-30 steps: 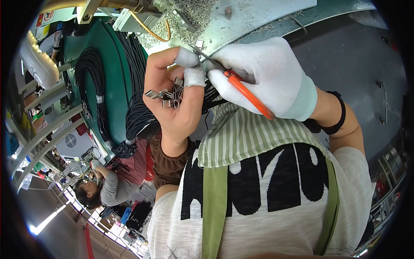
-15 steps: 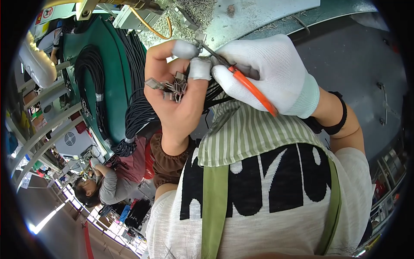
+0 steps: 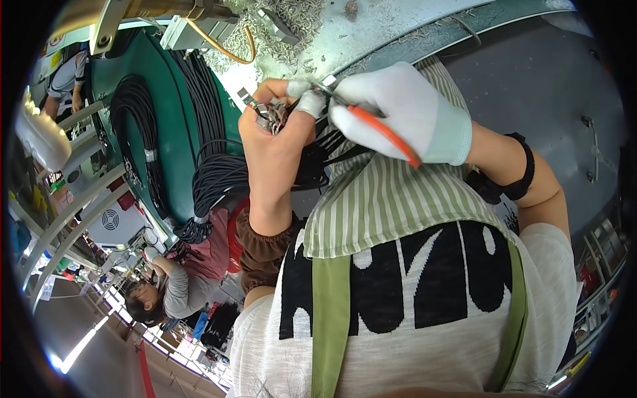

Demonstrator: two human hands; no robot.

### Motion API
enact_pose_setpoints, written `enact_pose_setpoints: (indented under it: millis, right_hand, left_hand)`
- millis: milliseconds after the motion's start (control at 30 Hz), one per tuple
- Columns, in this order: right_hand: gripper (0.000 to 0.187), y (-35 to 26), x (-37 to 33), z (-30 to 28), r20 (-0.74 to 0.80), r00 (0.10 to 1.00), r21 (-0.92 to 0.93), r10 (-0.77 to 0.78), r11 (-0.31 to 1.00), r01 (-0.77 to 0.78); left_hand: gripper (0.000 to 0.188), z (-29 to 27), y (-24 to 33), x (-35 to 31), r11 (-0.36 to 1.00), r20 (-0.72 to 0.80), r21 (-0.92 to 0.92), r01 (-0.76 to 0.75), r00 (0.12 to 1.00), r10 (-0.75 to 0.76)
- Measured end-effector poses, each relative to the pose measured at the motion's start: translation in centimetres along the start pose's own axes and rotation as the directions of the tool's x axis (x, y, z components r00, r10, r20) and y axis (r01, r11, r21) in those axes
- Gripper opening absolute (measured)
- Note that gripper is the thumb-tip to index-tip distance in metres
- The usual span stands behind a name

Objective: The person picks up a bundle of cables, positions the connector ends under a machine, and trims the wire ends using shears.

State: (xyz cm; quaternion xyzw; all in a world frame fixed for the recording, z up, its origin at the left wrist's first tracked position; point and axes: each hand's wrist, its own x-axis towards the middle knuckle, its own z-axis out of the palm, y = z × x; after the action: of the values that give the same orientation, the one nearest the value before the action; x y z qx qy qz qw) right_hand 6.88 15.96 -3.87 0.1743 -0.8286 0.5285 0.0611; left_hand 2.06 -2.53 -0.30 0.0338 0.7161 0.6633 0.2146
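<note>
My left hand (image 3: 273, 166) is closed around a bunch of thin black cables whose metal connectors (image 3: 272, 116) stick out above the palm. White wraps cover its thumb and forefinger tips, which pinch one small end. In a white knit glove, my right hand (image 3: 405, 109) grips cutting pliers with an orange handle (image 3: 385, 134). The pliers' dark jaws meet the end at the left fingertips; whether they are closed on it cannot be seen. More black cables (image 3: 337, 142) trail from the left hand toward my striped apron (image 3: 371, 199).
Small metallic scraps (image 3: 298, 26) cover part of the bench top beyond my hands. On a green surface (image 3: 176, 126) at the left lie coiled black cable bundles (image 3: 136, 99). A metal frame (image 3: 66, 199) stands farther left, where another person (image 3: 179, 285) works.
Both hands have come slightly nearer to me, and the left one has turned, with its connectors now higher among the fingers. The pliers stay at the left fingertips.
</note>
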Motion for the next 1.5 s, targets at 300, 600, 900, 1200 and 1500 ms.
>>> enact_pose_setpoints:
  millis: [300, 600, 900, 1200, 1500]
  right_hand:
    - [0.023, 2.4, 6.9, -4.3, 0.183, 0.922, 0.492, 0.340, 0.781, -0.385]
    - [0.030, 3.0, 10.7, -3.8, 0.353, 0.891, 0.490, 0.287, 0.755, -0.437]
    - [0.029, 2.3, 11.0, -4.2, 0.388, 0.879, 0.495, 0.277, 0.742, -0.452]
    - [0.027, 1.9, 11.1, -4.9, 0.441, 0.832, 0.493, 0.338, 0.683, -0.539]
    - [0.027, 2.4, 11.3, -4.5, 0.446, 0.824, 0.498, 0.349, 0.668, -0.553]
  left_hand:
    - [0.016, -3.3, -0.4, 5.9, 0.911, 0.132, -0.401, 0.099, 0.990, -0.049]
    - [0.026, -4.3, 1.2, 7.7, 0.999, 0.188, -0.047, -0.013, 0.982, 0.021]
    - [0.027, -4.2, 2.4, 7.2, 0.958, 0.151, 0.246, -0.146, 0.982, 0.111]
    - [0.022, -3.0, 2.2, 7.0, 0.939, 0.055, 0.280, -0.203, 0.979, 0.195]
    - [0.021, -4.6, 1.8, 7.5, 0.947, 0.123, 0.299, -0.120, 0.989, 0.086]
